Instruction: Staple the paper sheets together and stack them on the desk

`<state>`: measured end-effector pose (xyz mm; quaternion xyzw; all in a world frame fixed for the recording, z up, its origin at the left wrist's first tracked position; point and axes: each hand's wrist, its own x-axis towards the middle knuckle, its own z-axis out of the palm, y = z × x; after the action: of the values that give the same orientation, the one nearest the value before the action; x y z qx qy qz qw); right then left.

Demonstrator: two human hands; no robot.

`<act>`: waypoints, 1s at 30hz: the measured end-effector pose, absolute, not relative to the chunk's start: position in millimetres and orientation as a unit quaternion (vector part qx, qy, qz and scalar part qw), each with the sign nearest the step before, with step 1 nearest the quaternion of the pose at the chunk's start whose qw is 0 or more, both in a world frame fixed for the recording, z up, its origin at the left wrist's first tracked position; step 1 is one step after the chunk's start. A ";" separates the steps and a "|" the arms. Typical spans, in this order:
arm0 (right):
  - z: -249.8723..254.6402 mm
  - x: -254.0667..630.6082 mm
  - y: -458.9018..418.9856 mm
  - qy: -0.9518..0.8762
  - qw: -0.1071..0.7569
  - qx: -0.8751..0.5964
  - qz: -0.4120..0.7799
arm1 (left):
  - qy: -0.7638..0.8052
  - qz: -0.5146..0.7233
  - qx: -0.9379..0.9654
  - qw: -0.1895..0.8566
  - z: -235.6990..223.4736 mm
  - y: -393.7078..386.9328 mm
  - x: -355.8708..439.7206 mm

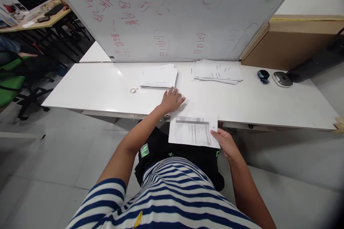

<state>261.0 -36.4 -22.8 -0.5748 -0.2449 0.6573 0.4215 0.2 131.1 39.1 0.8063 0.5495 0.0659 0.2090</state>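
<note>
A printed sheet of paper (192, 130) hangs over the near edge of the white table (102, 86). My right hand (224, 143) pinches its lower right corner, fingers closed on it. My left hand (172, 101) rests flat on the table just beyond the sheet's upper left corner, fingers stretched out, holding nothing. A small stack of white sheets (159, 77) lies right behind my left hand. A second, wider stack of printed papers (216, 71) lies further right, near the whiteboard.
A large whiteboard (166, 14) with red writing stands along the table's back edge. A small ring-shaped object (133, 90) lies left of the stacks. At the right are a dark device (263, 76), a grey mouse (282, 78) and a cardboard box (295, 43). Green chairs (10, 82) stand far left.
</note>
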 end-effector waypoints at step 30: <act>-17.5 261.5 -26.4 -0.245 0.396 -0.597 0.654 | 0.529 0.040 0.828 0.182 36.3 133.4 -4.2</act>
<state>261.5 -26.4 -17.5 -0.5969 -0.2446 0.6536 0.3957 -4.2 133.4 36.3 0.8280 0.5288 0.0401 0.1823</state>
